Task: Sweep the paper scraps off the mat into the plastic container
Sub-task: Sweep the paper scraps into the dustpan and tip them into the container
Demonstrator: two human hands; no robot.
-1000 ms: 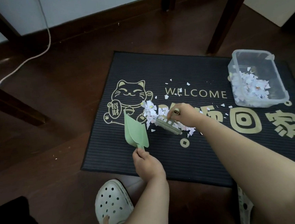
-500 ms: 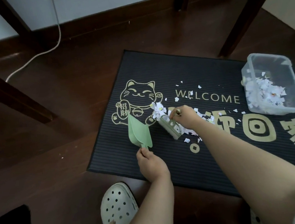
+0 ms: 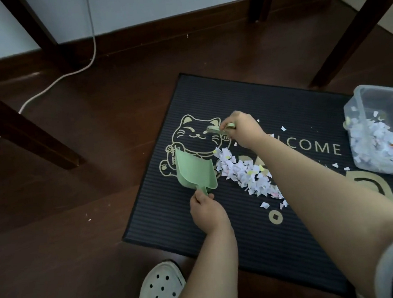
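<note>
The left hand point(image 3: 208, 208) is gripping the green dustpan point(image 3: 194, 171) handle; the right hand point(image 3: 242, 130) is pinching a small brush point(image 3: 215, 130). Paper scraps point(image 3: 245, 175) are lying between both hands on the mat point(image 3: 259, 250), gathering in progress. Next: sweep them panward, then empty into the plastic container point(image 3: 384, 130) beyond the right forearm.

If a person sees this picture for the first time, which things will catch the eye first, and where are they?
First comes the pale heap of paper scraps in the middle of the dark mat. Just left of it, the left hand holds a green dustpan, while the right hand holds a small brush above the printed cat. At the right edge stands a clear plastic container, already partly filled with scraps.
</note>
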